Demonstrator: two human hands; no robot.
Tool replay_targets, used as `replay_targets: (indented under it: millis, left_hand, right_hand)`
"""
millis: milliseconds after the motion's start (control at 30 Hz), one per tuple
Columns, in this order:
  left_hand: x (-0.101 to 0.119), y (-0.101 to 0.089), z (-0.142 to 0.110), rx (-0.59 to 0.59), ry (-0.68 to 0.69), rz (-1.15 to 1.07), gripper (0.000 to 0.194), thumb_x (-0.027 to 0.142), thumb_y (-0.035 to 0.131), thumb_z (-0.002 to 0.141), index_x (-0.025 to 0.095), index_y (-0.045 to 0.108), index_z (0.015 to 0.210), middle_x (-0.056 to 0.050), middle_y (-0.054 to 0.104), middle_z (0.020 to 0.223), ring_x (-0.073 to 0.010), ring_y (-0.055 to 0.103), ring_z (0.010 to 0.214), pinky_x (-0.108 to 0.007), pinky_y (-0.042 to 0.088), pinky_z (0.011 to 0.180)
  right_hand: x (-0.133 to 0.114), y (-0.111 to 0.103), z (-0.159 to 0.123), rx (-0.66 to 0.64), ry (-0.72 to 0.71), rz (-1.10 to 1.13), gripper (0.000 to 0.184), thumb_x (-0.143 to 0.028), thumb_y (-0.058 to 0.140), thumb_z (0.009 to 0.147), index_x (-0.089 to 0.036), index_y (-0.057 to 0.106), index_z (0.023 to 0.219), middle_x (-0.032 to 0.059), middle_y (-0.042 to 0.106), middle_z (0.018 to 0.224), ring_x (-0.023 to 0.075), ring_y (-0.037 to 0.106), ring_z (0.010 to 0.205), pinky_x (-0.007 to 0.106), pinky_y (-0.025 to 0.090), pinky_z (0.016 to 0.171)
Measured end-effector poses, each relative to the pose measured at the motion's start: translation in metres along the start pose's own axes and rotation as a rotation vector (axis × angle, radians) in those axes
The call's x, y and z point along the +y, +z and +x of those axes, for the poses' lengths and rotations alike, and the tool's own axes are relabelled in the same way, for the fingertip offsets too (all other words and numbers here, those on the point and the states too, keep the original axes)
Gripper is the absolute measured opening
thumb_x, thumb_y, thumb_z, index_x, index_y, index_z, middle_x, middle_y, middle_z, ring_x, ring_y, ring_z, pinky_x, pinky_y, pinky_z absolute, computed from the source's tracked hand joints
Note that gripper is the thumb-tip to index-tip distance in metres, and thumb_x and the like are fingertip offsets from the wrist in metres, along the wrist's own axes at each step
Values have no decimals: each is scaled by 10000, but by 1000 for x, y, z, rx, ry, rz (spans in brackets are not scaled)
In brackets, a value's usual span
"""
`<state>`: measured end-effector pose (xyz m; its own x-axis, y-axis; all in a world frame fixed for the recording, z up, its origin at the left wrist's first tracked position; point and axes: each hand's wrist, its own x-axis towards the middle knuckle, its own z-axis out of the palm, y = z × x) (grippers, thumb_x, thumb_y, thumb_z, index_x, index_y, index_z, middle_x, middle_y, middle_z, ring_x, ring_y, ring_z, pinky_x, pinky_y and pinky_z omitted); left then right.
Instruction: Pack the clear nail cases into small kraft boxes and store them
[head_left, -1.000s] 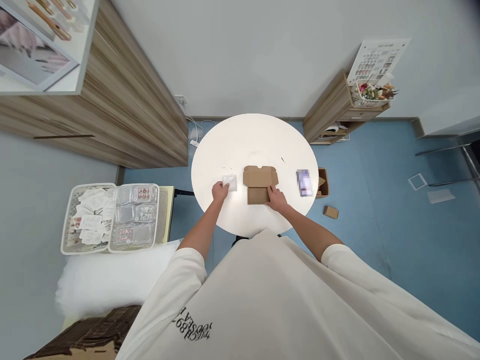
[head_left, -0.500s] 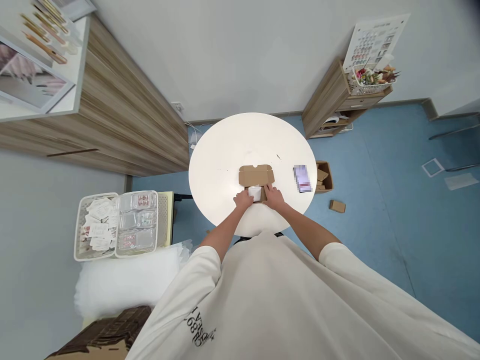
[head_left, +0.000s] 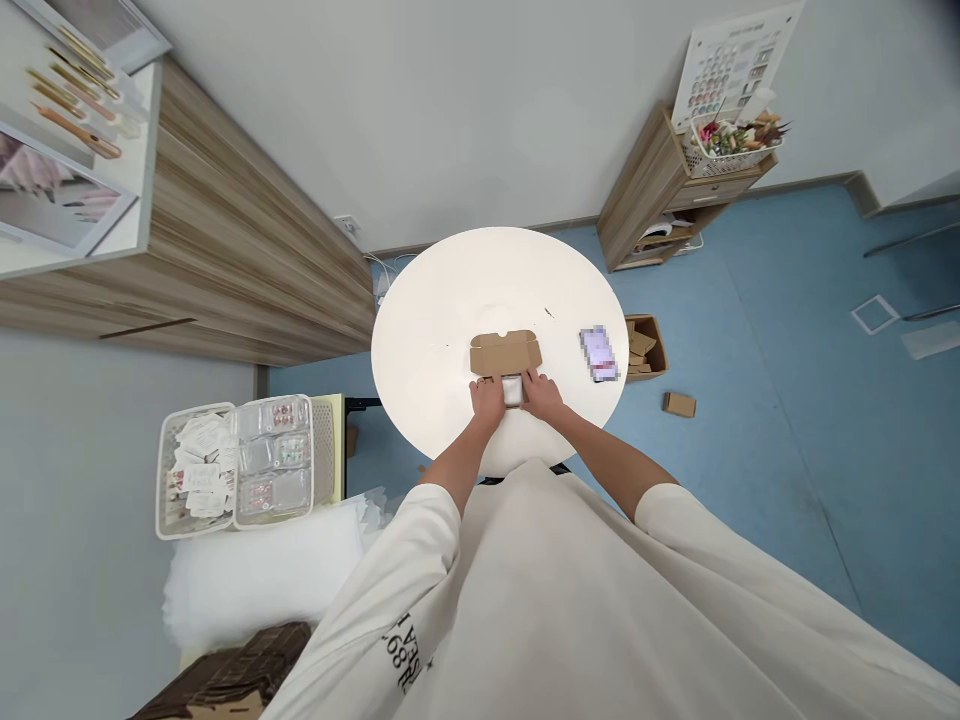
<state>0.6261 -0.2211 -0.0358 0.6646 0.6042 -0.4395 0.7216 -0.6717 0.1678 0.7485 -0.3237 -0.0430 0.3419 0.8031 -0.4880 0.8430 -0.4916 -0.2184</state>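
Observation:
A small brown cardboard box (head_left: 507, 353) lies on the white round table (head_left: 427, 320), its lid raised and tipped away from me. Inside its tray sits a white packet (head_left: 512, 391). My left hand (head_left: 488, 398) grips the left side of the box, fingers bent over the edge by the packet. On the opposite side, my right hand (head_left: 542, 394) holds the right wall with its fingers at the back corner. Both hands partly hide the box's sides, and their fingertips are hard to make out.
A phone (head_left: 599, 354) lies right of the box. Beyond the table's right edge stand a carton (head_left: 646, 346) of cardboard pieces and a small closed box (head_left: 679, 404) on the floor. At left are white baskets (head_left: 196, 470) and a white wrapping stack (head_left: 262, 570).
My left hand has shifted from the packet's left end to the box's left side, its fingers further up. The packet sits lower and straighter in the box. The view has tilted slightly.

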Motion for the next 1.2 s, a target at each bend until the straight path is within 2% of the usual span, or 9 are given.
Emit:
replay_targets:
  millis: [133, 267, 333, 433, 533, 633, 767, 1033, 1200]
  left_hand:
    - [-12, -5, -5, 109, -71, -125, 258, 242, 492, 956, 195, 548, 1203, -171, 613, 1222, -338, 514, 1212, -464, 357, 989]
    - [-32, -8, 3, 282, -300, -414, 289, 262, 493, 946, 210, 508, 1230, -164, 557, 1286, -338, 490, 1251, -472, 384, 1004]
    - [-44, -9, 14, 316, -406, -592, 345, 280, 544, 920, 218, 487, 1255, -156, 540, 1320, -325, 497, 1260, -450, 402, 1005]
    - [-61, -11, 32, 257, -484, -906, 374, 309, 569, 914, 229, 489, 1270, -128, 574, 1310, -272, 558, 1214, -390, 434, 986]
    - [-68, -12, 46, 198, -527, -1145, 334, 351, 558, 915, 235, 541, 1227, -108, 628, 1257, -249, 603, 1160, -362, 472, 928]
    - [-68, -14, 50, 150, -485, -1261, 241, 354, 529, 906, 231, 607, 1098, -81, 681, 1168, -229, 632, 1091, -344, 497, 862]
    - [-63, -18, 47, 67, -425, -1331, 210, 369, 505, 908, 207, 633, 943, -85, 715, 1087, -213, 655, 958, -335, 500, 784]
    - [-71, -19, 50, -12, -431, -1396, 337, 503, 443, 956, 209, 584, 871, -104, 698, 1149, -196, 670, 879, -330, 482, 737]
    - [-86, -19, 43, -125, -381, -1471, 512, 681, 355, 953, 223, 585, 949, -114, 698, 1180, -212, 683, 909, -340, 488, 741]
  right_hand:
    - [0, 3, -4, 22, -13, 8, 908, -385, 757, 801, -216, 256, 1539, 165, 360, 1541, 329, 499, 1175, 421, 447, 948]
    - [5, 6, -12, 109, -28, 94, 879, -422, 722, 822, -252, 270, 1556, 141, 245, 1623, 369, 419, 1296, 470, 407, 1029]
    - [11, 4, -10, 203, 41, 223, 814, -472, 654, 864, -242, 291, 1555, 141, 250, 1622, 377, 396, 1333, 487, 391, 1058]
    - [23, -5, 3, 325, 271, 541, 749, -518, 531, 914, -196, 311, 1554, 168, 345, 1571, 349, 438, 1325, 463, 421, 1051]
    - [33, -19, 24, 260, 436, 900, 645, -523, 495, 918, -190, 456, 1470, 154, 497, 1468, 286, 551, 1212, 400, 469, 1000]
    - [36, -30, 36, 214, 396, 1128, 455, -505, 522, 901, -223, 638, 1239, 83, 641, 1303, 244, 589, 1125, 361, 497, 929]
    - [31, -35, 35, 153, 379, 1316, 357, -510, 590, 867, -227, 685, 1062, 61, 687, 1217, 214, 627, 1039, 309, 504, 808]
    - [33, -41, 27, 79, 426, 1474, 534, -672, 381, 939, -237, 683, 1006, 64, 688, 1258, 227, 646, 1014, 322, 498, 757]
    - [41, -45, 13, -9, 361, 1516, 670, -746, 249, 950, -265, 661, 1170, 67, 659, 1326, 239, 647, 1051, 344, 527, 785]
